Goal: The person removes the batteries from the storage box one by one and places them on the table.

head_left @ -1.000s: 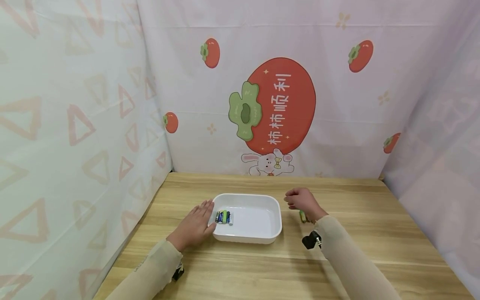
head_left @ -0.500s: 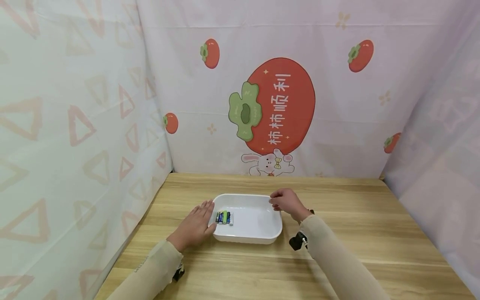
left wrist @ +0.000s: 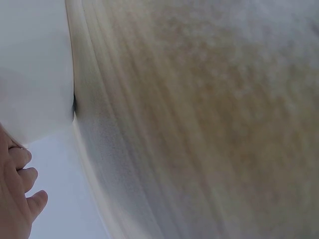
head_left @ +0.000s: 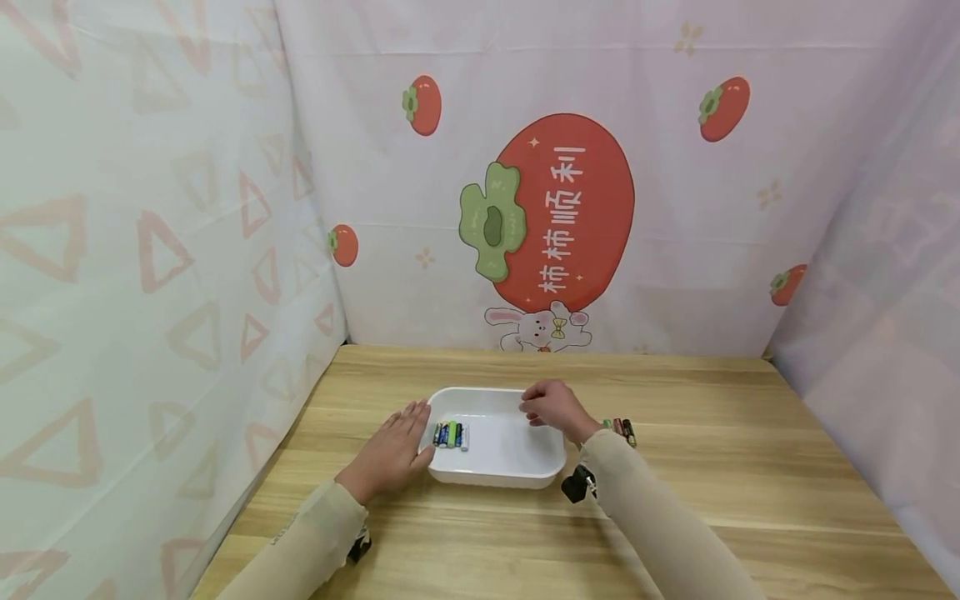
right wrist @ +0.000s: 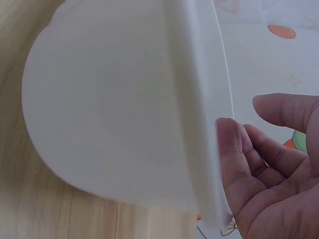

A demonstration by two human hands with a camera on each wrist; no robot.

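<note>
A white rectangular tray (head_left: 506,442) stands on the wooden table. Several batteries (head_left: 452,436) lie side by side at its left end. My left hand (head_left: 387,452) rests against the tray's left rim with its fingers straight. Above the right part of the tray is my right hand (head_left: 557,408), its fingers loosely bent. In the right wrist view the thumb of the right hand (right wrist: 279,184) stands apart from the bent fingers, and no object shows between them. The left wrist view shows part of the left hand (left wrist: 17,189) beside the white tray wall (left wrist: 35,74).
More batteries (head_left: 619,430) lie in a row on the table right of the tray, partly hidden by my right wrist. Printed cloth (head_left: 397,183) hangs behind the table (head_left: 720,467) and along both sides.
My right hand has moved left from above the batteries on the table, across the tray's right rim, to over the tray. The left hand stays in place.
</note>
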